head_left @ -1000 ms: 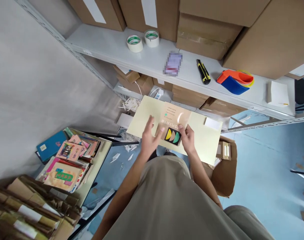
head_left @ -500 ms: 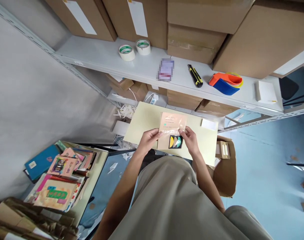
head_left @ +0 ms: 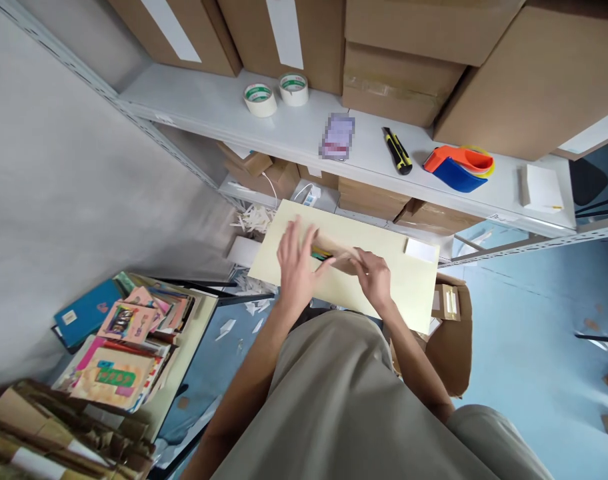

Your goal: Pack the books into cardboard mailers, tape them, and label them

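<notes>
A thin tan booklet in a clear sleeve point(head_left: 334, 255) is tilted nearly edge-on above a pale yellow board point(head_left: 409, 293). My right hand point(head_left: 375, 280) pinches its right end. Beside its left end, my left hand point(head_left: 297, 263) has the fingers stretched out and spread, the thumb touching the booklet. Only a sliver of the booklet's coloured cover shows between the hands.
On the grey shelf point(head_left: 209, 107) above lie two tape rolls point(head_left: 277, 95), a utility knife point(head_left: 397, 151), an orange-and-blue tape dispenser point(head_left: 459, 167) and a white pad point(head_left: 540, 187), below cardboard boxes. Colourful books point(head_left: 124, 333) are stacked at the left. An open carton point(head_left: 451, 333) stands at the right.
The booklet was held flat and face up in both hands; now it is turned almost edge-on. My left hand has let go and opened its fingers.
</notes>
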Tool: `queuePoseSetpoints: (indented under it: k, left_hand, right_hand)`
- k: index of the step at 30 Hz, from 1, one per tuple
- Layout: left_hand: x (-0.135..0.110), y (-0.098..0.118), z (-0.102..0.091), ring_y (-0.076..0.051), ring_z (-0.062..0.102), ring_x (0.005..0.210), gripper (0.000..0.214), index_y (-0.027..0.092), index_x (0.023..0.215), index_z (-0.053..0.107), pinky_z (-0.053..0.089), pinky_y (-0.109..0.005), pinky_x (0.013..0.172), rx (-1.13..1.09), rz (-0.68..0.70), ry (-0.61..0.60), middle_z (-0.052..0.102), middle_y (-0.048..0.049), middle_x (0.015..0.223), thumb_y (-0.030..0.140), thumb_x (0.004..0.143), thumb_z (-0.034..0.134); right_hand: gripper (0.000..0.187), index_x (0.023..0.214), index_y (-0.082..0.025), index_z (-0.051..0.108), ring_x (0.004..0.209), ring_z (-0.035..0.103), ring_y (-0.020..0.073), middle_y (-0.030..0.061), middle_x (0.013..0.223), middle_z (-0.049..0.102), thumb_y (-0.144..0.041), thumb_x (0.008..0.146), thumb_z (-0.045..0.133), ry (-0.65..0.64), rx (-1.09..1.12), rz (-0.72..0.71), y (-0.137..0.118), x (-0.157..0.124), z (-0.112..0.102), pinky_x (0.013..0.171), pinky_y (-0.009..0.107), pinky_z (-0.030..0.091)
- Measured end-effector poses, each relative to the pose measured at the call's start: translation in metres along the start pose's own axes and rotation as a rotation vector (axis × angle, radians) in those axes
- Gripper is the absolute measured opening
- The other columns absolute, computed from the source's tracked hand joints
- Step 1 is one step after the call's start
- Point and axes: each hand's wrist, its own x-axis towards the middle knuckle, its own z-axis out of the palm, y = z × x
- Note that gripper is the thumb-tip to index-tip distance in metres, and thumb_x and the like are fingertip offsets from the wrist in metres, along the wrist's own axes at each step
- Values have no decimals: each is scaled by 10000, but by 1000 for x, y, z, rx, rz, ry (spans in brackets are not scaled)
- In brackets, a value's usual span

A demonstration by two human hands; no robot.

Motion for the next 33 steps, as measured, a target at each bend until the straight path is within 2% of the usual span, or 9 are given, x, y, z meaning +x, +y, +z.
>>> queuePoseSetpoints:
  k: [1, 3, 7, 10, 17, 23, 26, 29, 33]
  left_hand:
    - [-2, -6, 0, -420, 273, 1747, 818, 249, 1597, 638, 191, -602, 1428, -43, -84, 77, 473, -189, 1790, 565, 897, 921]
    - [-9, -18, 1, -439, 351, 1711, 945, 209, 1596, 630, 290, -599, 1398, -210, -250, 73, 494, -222, 1765, 653, 826, 952]
    - [-21, -31, 12, -370, 763, 1268, 775, 162, 1310, 812, 591, -519, 1142, -633, -490, -216, 824, -182, 1307, 731, 795, 924]
    - [-25, -28, 21, -300, 797, 1054, 672, 170, 1189, 859, 649, -440, 967, -718, -552, -211, 867, -115, 1079, 702, 786, 931]
    - [-16, -26, 17, -303, 809, 1119, 703, 181, 1327, 809, 635, -449, 1057, -717, -446, -184, 868, -125, 1179, 545, 748, 971]
    - [-9, -17, -11, -321, 788, 1199, 196, 254, 930, 824, 564, -541, 1216, -487, -179, -22, 873, -92, 1119, 431, 868, 883]
    - [-5, -7, -22, -312, 758, 1301, 210, 284, 781, 742, 517, -568, 1275, -416, -34, 23, 875, -72, 1063, 372, 971, 764]
    - [-4, -2, -27, -296, 768, 1310, 210, 278, 807, 707, 536, -557, 1257, -409, 3, 40, 878, -77, 1089, 339, 1008, 714]
    - [-6, -12, -32, -298, 762, 1348, 197, 269, 848, 639, 523, -563, 1270, -428, -46, 54, 878, -88, 1114, 366, 995, 729]
  right_hand:
    - [446, 1364, -241, 803, 1208, 767, 327, 130, 1318, 834, -567, 1092, 669, 69, 138, 86, 2, -1, 4, 1116, 459, 576]
    - [555, 1360, -218, 777, 1218, 756, 321, 131, 1349, 823, -665, 1042, 692, 167, 419, 243, 2, -3, 13, 1046, 428, 606]
    - [618, 1281, -227, 763, 1217, 753, 277, 119, 1324, 829, -737, 933, 762, 212, 729, 397, -3, -3, 27, 1047, 398, 608]
    - [616, 1277, -220, 750, 1220, 752, 272, 130, 1330, 824, -729, 930, 758, 216, 731, 396, -3, -3, 30, 1054, 403, 605]
    - [527, 1283, -251, 729, 1230, 725, 278, 101, 1341, 806, -689, 989, 735, 166, 637, 283, -8, -6, 16, 1096, 414, 582]
    - [382, 1144, -306, 866, 1303, 715, 349, 105, 1304, 815, -635, 949, 847, 47, 363, -1, -22, 2, -23, 1218, 543, 532]
    - [257, 1128, -371, 901, 1331, 734, 352, 85, 1362, 815, -564, 961, 868, 35, 313, -100, -30, 2, -32, 1219, 576, 551]
    - [238, 1208, -405, 897, 1331, 752, 336, 72, 1394, 814, -527, 1017, 825, 45, 293, -136, -34, -2, -30, 1218, 572, 568]
    - [421, 1449, -371, 804, 1451, 685, 344, 99, 1544, 743, -554, 1078, 729, -110, 185, -207, -33, -3, -30, 1263, 580, 543]
